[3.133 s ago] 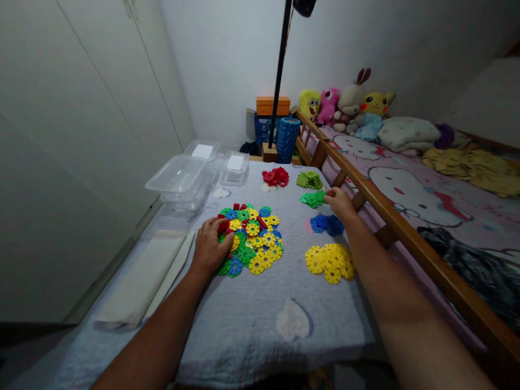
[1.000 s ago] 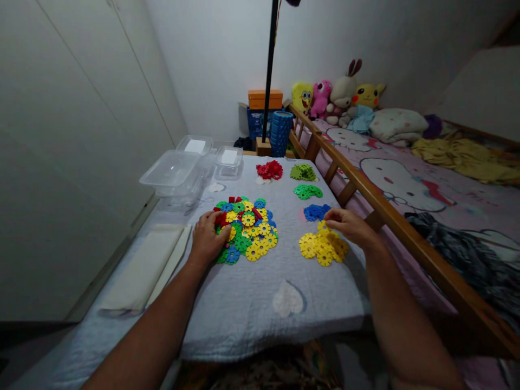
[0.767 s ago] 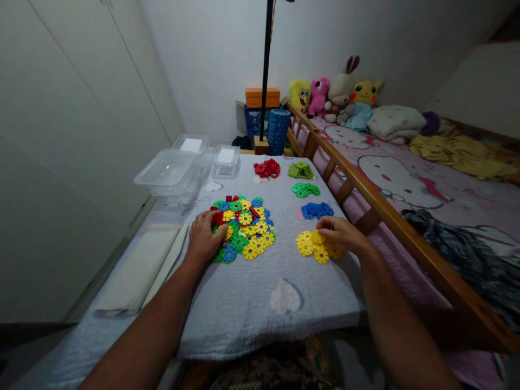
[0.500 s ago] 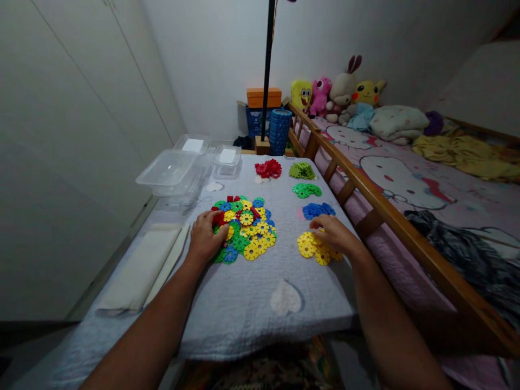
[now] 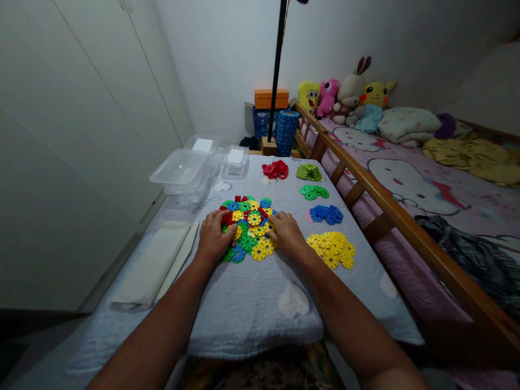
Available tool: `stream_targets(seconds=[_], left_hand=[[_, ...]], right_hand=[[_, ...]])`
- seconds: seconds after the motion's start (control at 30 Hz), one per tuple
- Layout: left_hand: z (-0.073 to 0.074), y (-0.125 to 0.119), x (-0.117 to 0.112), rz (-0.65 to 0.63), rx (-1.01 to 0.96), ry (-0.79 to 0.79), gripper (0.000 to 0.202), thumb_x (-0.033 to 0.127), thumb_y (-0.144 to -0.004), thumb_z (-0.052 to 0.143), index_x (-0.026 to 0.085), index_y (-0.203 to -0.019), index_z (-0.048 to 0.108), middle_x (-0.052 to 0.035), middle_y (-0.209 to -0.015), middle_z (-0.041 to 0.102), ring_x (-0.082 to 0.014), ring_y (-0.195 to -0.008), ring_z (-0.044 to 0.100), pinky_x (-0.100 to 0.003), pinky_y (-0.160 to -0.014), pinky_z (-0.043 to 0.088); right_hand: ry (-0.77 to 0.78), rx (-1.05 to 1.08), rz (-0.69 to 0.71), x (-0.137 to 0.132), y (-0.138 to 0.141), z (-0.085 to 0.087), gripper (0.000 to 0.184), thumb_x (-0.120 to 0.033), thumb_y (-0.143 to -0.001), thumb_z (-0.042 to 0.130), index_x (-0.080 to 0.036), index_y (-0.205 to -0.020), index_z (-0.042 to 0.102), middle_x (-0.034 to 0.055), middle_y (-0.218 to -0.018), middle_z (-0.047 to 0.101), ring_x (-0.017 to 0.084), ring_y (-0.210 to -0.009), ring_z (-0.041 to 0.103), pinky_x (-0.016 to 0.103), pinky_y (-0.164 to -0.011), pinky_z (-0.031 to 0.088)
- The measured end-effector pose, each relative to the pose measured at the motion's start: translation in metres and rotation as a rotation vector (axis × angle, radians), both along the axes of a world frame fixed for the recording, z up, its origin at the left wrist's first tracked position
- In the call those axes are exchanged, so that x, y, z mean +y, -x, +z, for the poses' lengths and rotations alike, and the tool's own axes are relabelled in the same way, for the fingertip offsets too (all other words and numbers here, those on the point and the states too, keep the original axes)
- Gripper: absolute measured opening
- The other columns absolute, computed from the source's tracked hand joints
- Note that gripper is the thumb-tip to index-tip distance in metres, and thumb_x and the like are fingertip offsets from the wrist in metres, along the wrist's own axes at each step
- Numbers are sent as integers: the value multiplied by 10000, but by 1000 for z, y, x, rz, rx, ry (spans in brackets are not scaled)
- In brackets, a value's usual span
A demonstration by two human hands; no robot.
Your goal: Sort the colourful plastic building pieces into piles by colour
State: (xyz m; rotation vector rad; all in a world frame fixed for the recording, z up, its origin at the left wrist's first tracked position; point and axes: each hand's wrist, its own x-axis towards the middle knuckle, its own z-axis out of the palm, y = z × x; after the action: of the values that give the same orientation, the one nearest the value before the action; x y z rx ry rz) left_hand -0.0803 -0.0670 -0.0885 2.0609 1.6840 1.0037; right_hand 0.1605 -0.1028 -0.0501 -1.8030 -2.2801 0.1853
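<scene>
A mixed heap of plastic snowflake discs [image 5: 247, 242] in yellow, green and blue, with some red pieces, lies mid-table. My left hand [image 5: 213, 238] rests on the heap's left side, thumb and fingers apart near a yellow disc. At the right side of the heap, my right hand [image 5: 287, 234] touches the discs with its fingers spread. Sorted by colour, further piles lie to the right: yellow discs [image 5: 335, 248] beside my right forearm, blue discs [image 5: 327, 214], green discs [image 5: 314, 192], light green pieces [image 5: 309, 172] and red pieces [image 5: 276, 169].
Clear plastic containers [image 5: 179, 169] stand at the table's back left. A folded beige cloth [image 5: 152, 265] lies along the left side. The wooden bed rail [image 5: 369, 200] borders the table on the right. A black pole [image 5: 277, 70] rises behind the far edge.
My right hand has moved left from the yellow pile to the mixed heap. The yellow pile is now uncovered. My left hand stays on the heap. The view has shifted slightly.
</scene>
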Motion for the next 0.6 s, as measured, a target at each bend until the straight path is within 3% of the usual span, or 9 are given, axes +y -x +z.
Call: stream_targets(seconds=[0.23, 0.4, 0.6], left_hand=[[-2, -1, 1, 17, 3, 20, 448, 444, -845, 606, 219, -1230, 649, -121, -1325, 601, -323, -1274, 560, -513, -1129, 444], [-3, 1, 2, 8, 8, 15, 449, 450, -843, 606, 217, -1224, 648, -121, -1314, 610, -326, -1280, 557, -518, -1135, 441], [-3, 2, 3, -4, 20, 0, 441, 444, -849, 601, 215, -1222, 648, -126, -1317, 608, -328, -1274, 558, -523, -1130, 444]], right_hand=[[-61, 114, -22, 0, -4, -2, 284, -198, -894, 691, -190, -1178, 674, 128, -1169, 656, 290, -1120, 537, 394, -983, 433], [-91, 301, -32, 2, -8, 0, 128, -117, -862, 649, -199, -942, 706, 96, -1059, 655, 248, -1069, 559, 370, -970, 436], [94, 709, -20, -5, -54, 21, 86, -222, -832, 613, -194, -810, 692, 15, -821, 668, 170, -787, 594, 296, -753, 450]])
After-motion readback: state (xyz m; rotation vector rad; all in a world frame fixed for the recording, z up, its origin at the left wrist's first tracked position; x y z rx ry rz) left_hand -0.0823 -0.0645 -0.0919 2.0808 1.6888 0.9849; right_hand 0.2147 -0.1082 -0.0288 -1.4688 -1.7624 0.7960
